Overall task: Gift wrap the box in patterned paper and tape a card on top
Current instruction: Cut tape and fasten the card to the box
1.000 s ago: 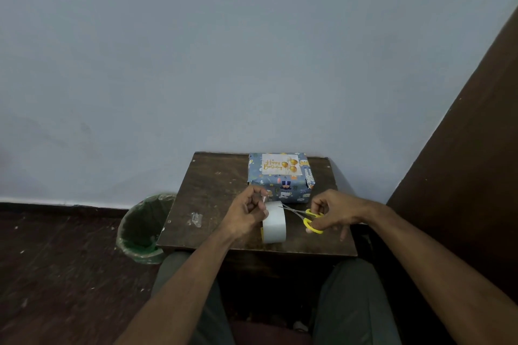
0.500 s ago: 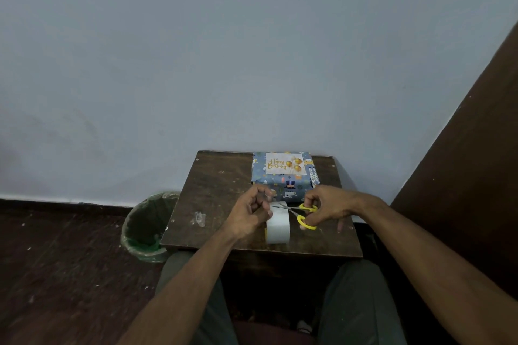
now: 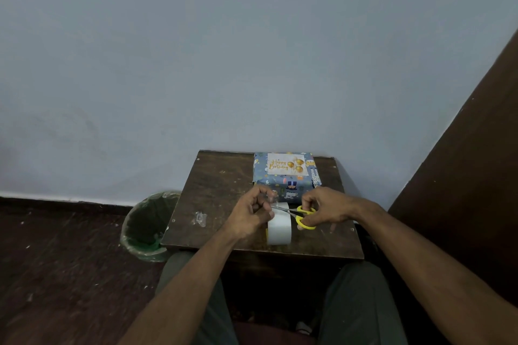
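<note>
I am cutting a bit of tape. My left hand (image 3: 251,214) is curled up, pinching the loose tape end just above the roll (image 3: 278,225). My right hand (image 3: 322,209) is gripping the yellow scissors (image 3: 301,216), fingers through the loops, with the blades pointing at the pulled-out tape. The roll is standing on the counter (image 3: 224,176), between my hands. The box (image 3: 286,173) is sitting just behind the roll, near the wall, already wrapped in blue paper. The card (image 3: 286,164) is lying on top of the box. I think I should be keeping the tape tight and flat, so the blades are cutting straight across and it is not sticking to itself.
</note>
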